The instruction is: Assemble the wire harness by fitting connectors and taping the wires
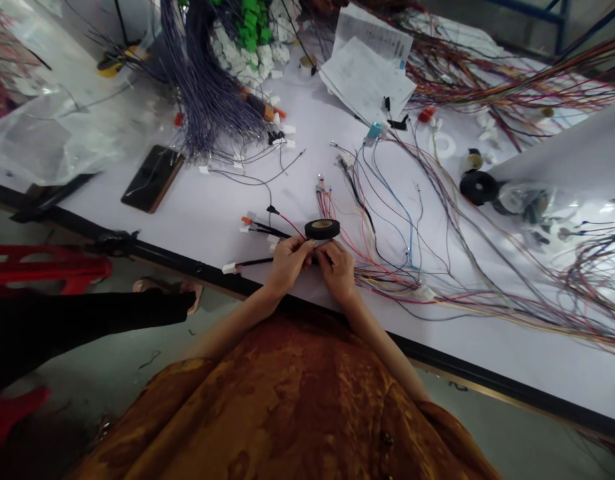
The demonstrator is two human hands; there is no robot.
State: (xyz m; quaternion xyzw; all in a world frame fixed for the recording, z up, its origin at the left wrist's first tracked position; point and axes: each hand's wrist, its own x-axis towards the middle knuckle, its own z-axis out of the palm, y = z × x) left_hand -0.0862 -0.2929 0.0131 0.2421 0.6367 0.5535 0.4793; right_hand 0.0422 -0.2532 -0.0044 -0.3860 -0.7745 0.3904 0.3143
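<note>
My left hand [289, 265] and my right hand [339, 270] meet near the table's front edge, fingers closed in a pinch around a bundle of wires. Just beyond the fingertips stands a roll of black tape [322, 234]; whether a finger touches it I cannot tell. To the left of my hands, black-sleeved wire ends [267, 229] stick out, with an orange connector [246, 220] and a white connector [229, 269] at their tips. On the right, the multicoloured wires [382, 277] run away along the table. The exact spot under my fingers is hidden.
A phone [153, 179] lies at the left, near purple wires [202, 87] and white connectors [232, 53]. Papers [367, 73] rest at the back. Another black tape roll [478, 188] is at the right. A person's leg [97, 320] and a red stool [42, 267] are at the left.
</note>
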